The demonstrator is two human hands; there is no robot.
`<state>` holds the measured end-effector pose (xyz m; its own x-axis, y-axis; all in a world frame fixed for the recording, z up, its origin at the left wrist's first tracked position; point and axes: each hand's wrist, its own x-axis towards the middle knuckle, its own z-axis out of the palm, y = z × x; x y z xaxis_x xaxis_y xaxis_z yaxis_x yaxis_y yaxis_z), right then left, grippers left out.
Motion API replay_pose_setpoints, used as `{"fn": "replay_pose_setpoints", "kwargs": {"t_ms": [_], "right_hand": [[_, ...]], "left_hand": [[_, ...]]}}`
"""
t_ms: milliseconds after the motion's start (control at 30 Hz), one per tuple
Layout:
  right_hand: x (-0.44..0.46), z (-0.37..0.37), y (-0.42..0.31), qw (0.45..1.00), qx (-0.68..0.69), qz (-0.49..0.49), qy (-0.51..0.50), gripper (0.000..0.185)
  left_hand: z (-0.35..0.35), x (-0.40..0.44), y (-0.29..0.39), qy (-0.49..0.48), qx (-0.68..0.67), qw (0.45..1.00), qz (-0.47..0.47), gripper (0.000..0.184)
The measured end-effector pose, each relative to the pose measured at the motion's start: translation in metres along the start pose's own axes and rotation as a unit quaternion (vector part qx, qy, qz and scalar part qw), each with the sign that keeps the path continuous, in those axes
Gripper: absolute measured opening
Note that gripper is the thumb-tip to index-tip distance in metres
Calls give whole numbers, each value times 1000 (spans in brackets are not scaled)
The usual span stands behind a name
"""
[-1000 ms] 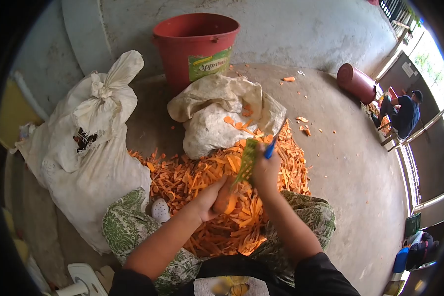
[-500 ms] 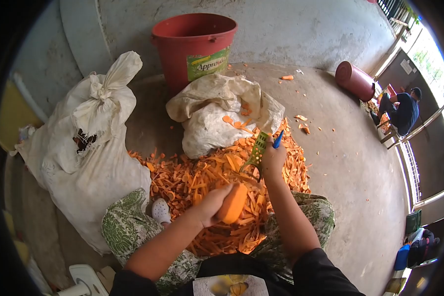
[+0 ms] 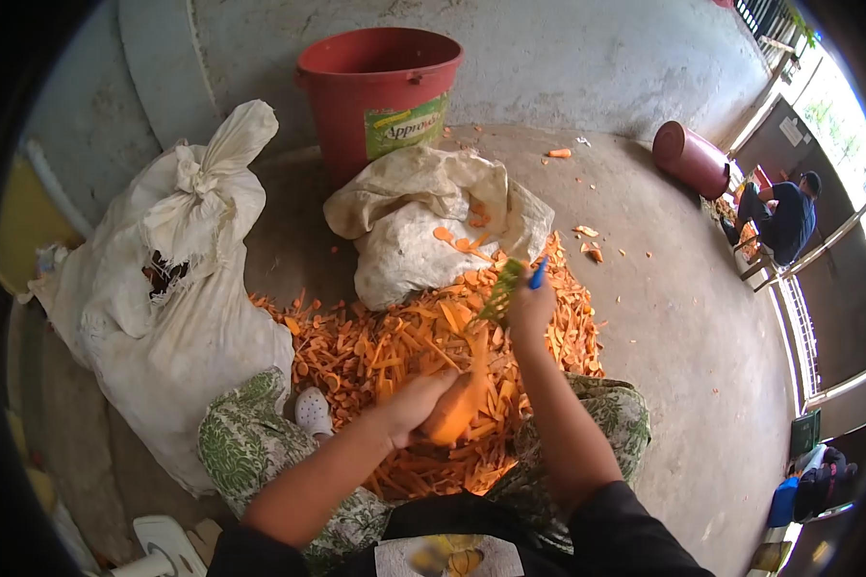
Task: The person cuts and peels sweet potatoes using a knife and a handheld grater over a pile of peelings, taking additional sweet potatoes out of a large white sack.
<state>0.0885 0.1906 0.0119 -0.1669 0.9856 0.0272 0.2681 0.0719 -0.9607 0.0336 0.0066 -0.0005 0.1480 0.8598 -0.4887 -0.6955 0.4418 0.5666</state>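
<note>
A: Hand state?
B: Apart. Left hand [image 3: 421,399] clamped on carrot [image 3: 458,409], over near peelings [image 3: 390,476]; right hand [image 3: 531,306], farther right, grips green peeler [image 3: 501,288] and blue handle [image 3: 539,273].
A: Surroundings?
B: Open sack [image 3: 404,245] far side, red bucket [image 3: 342,115] beyond; tied sack [image 3: 178,337] left.

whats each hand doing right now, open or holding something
Left hand: closed around an orange vegetable piece.
Right hand: closed on a green perforated tool and something blue.
</note>
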Motion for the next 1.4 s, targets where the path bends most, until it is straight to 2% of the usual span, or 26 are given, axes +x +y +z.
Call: {"fn": "replay_pose_setpoints", "kwargs": {"t_ms": [33,100,133,200,233,267,333,367,400,500,533,600,667,700,733,767,900,967,1033,1067,1133,1167,1200,1233,1333,1400], "right_hand": [[13,-4,10,1000,0,10,3,23],[14,-3,15,1000,-3,19,3,24],[-5,1,2,999,34,-15,-29,25],[-53,3,-36,989,95,-46,-108,26],[-58,12,-13,982,94,-105,-127,25],[-76,6,-24,986,-10,-87,-144,24],[-83,7,-25,970,-116,-179,-116,17],[-78,8,-22,970,-116,-179,-116,17],[-67,11,-16,979,-96,-155,-86,17],[3,14,24,995,75,-60,-29,21],[19,7,34,999,-1,-52,9,25],[15,-2,18,997,59,39,-15,27],[-12,8,9,992,110,-40,-54,28],[-34,9,-7,992,74,-11,-98,29],[-53,14,-10,983,118,-67,-127,27],[-71,8,-22,982,-14,-157,-107,23],[-76,9,-17,970,-109,-179,-122,24],[-57,15,-5,976,-89,-188,-72,24],[-20,12,-5,993,91,-50,-63,21],[-4,7,4,996,-1,-86,5,23],[8,-6,-1,1000,12,0,0,23],[2,-6,-2,1000,13,1,2,23],[-8,-3,-3,998,40,-31,-36,25],[-20,1,-6,993,67,-63,-76,27],[-68,9,-17,982,52,-111,-146,25],[-82,9,-17,974,-45,-200,-98,24]], "left_hand": [[10,-6,4,29,-12,999,8,44],[-15,7,1,3,-61,998,28,44],[-24,13,3,-26,-111,992,51,43],[-14,6,13,15,-137,989,59,40],[-13,10,12,54,-159,984,67,38],[-12,11,12,92,-181,976,74,37],[-13,10,11,88,-164,980,76,35],[-20,12,8,69,-81,991,80,35],[-23,13,5,50,2,995,84,36],[4,-9,7,59,12,998,16,39],[2,-7,7,58,14,998,14,39],[-3,-2,10,52,-94,993,45,43],[-8,-3,14,72,-106,990,57,44],[-14,0,13,44,-133,988,69,45],[-19,5,11,17,-159,984,80,45],[-27,14,4,7,-165,981,105,44],[-13,8,5,67,-181,979,68,41],[-22,13,-3,50,-65,996,44,40],[-6,4,0,70,-69,995,28,41],[3,-3,2,91,-73,993,12,41],[6,-7,12,82,-97,992,26,43],[5,-6,16,99,-145,983,45,42],[2,-5,19,115,-193,972,66,42],[-14,-2,14,51,-174,980,81,38],[-9,1,17,96,-190,974,82,35],[-12,4,14,93,-169,978,81,33]]}}
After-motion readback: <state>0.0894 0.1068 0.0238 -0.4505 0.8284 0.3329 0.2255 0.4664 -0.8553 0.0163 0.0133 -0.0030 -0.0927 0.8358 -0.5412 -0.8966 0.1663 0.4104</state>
